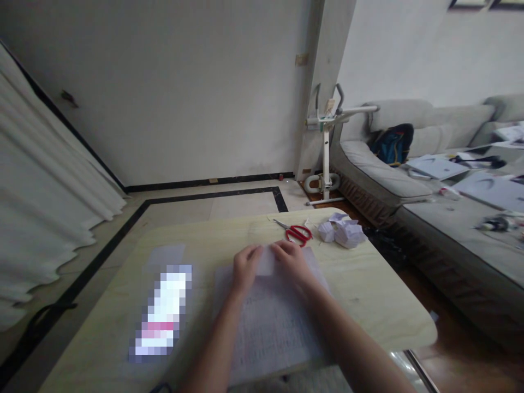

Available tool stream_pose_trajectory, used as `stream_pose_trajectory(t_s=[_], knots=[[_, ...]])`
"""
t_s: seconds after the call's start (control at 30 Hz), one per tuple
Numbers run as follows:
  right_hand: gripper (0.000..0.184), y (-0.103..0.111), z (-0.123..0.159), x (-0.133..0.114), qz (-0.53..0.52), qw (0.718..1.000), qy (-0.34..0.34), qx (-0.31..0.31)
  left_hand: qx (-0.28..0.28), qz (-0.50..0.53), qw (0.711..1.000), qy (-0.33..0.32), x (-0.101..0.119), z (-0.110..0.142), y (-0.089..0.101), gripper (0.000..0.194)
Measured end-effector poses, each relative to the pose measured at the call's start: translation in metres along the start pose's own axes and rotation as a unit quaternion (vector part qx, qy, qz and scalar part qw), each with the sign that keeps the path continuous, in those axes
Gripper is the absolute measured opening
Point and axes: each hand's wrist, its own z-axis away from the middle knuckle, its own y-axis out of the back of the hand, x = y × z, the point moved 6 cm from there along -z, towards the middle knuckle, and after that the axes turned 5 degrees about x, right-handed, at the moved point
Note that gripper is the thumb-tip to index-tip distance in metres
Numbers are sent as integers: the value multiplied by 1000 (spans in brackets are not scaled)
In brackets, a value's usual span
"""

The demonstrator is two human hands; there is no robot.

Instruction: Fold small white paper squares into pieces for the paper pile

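My left hand (244, 268) and my right hand (293, 260) rest close together on a small white piece of paper (266, 261), pressing its two sides with the fingertips. That piece lies on top of a larger lined sheet or notebook (274, 322) spread on the pale wooden table (368, 289). Just beyond my right hand lie red-handled scissors (298, 233), shut. To their right sits a small heap of folded white paper pieces (343, 231).
A pixelated rectangular item (161, 314) and a faint translucent sheet (164, 256) lie on the table's left. A grey sofa (429, 185) with a dark bag, papers and clutter stands at the right, an exercise bike (326, 147) by the wall, curtains at the left.
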Motion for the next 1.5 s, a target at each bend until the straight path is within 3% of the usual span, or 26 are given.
stream_pose_trajectory(t_s=[0.23, 0.5, 0.67, 0.93, 1.13, 1.33, 1.5], knots=[[28, 2, 0, -5, 53, 996, 55, 39, -9, 14, 1000, -17, -2, -1, -1, 28], [31, -6, 4, -6, 48, 998, 33, -7, 19, 16, 999, -26, 0, 1, 5, 29], [31, -3, 4, -5, 57, 998, 35, 12, 25, 33, 999, 3, -2, 0, 4, 29], [30, 1, 2, -7, 71, 996, 47, 35, -18, 34, 999, 16, -1, 1, -2, 31], [27, -3, 4, -4, 47, 999, -1, 19, 5, -6, 1000, 6, -4, 1, 2, 31], [25, -4, 4, -4, 43, 999, 7, 1, 14, 9, 1000, 16, -4, 1, 3, 32], [24, -1, 3, -3, 57, 998, 5, 22, 5, 31, 999, 43, -9, 1, -1, 33]])
